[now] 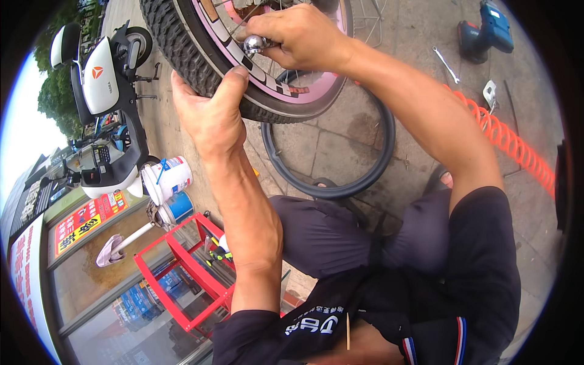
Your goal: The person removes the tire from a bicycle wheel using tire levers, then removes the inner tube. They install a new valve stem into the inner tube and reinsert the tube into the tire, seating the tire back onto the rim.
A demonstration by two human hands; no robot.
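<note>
A bicycle wheel with a knobby black tyre (182, 52) and a pink, black and white rim (213, 27) stands at the top of the head view. My left hand (213, 112) is closed round the tyre's lower left side, its thumb pressed near the rim. Inside the wheel, by the spokes, my right hand (301, 39) grips a shiny metal tool with a rounded head (254, 44). My fingers hide the rest of that tool, so its exact kind cannot be told. A loose black rubber ring (387, 143), like a tyre or tube, lies beneath the wheel, round my foot.
On the paving at right are a blue cordless drill (496, 30), a spanner (446, 64) and an orange coiled air hose (511, 146). A red tool cart (176, 243), a white bucket (173, 179) and a white electric scooter (100, 79) stand at left.
</note>
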